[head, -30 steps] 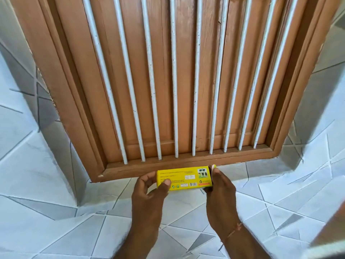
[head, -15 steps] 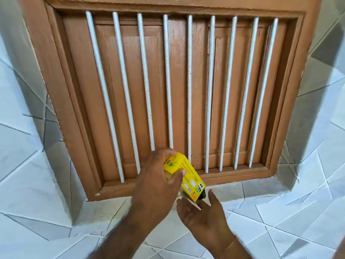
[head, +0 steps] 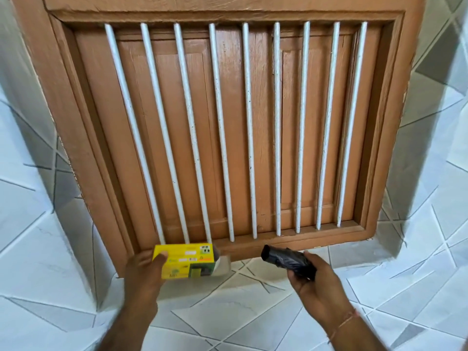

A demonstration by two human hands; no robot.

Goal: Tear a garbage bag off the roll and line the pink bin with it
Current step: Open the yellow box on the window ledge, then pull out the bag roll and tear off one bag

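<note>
My left hand (head: pixel 144 277) grips a small yellow cardboard box (head: pixel 184 260) by its left end; the box lies level and its right end flap hangs open. My right hand (head: pixel 317 287) holds a black roll of garbage bags (head: pixel 286 258) in its palm, the roll pointing up and left, clear of the box. A gap of about a hand's width separates box and roll. Both are held in front of the bottom edge of a brown wooden window. The pink bin is not in view.
A brown wooden window frame (head: pixel 374 234) with shut shutters and several white vertical bars (head: pixel 249 127) fills the view straight ahead. White tiled wall with grey line pattern (head: pixel 253 312) surrounds it below and on both sides.
The tilted box has been turned level in my left hand. The black roll has come out of the box into my right hand, which moved right. The view has tilted up.
</note>
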